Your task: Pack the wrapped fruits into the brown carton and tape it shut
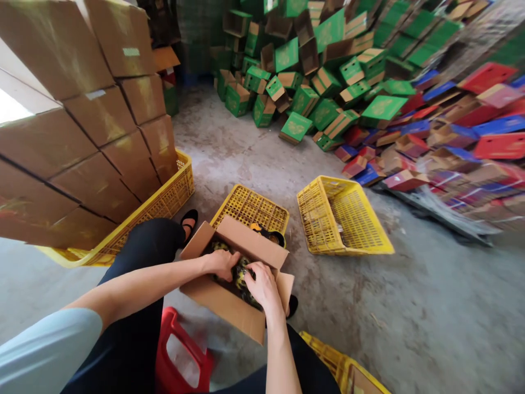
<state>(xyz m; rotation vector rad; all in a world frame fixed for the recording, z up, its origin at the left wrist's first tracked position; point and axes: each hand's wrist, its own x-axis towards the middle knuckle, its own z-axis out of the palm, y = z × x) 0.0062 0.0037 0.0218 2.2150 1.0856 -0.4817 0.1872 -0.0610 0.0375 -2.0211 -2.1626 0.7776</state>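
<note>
Evidently the mottled green-and-yellow pieces [241, 269] lie directly under both our hands inside the open cardboard box [233, 311], spread along its long axis from upper left to lower right. Our left hand [223, 264] and right hand [261, 283] are part-curled, equally near; we cannot tell whether either grips. One yellow plastic crate [256, 207] sits just beyond.

Left hand [222, 264] beside right hand [261, 283], both palm-down

Matt cardboard box [229, 307], plastic crate [318, 216]; concrete floor [353, 298] — dull, stained
</note>
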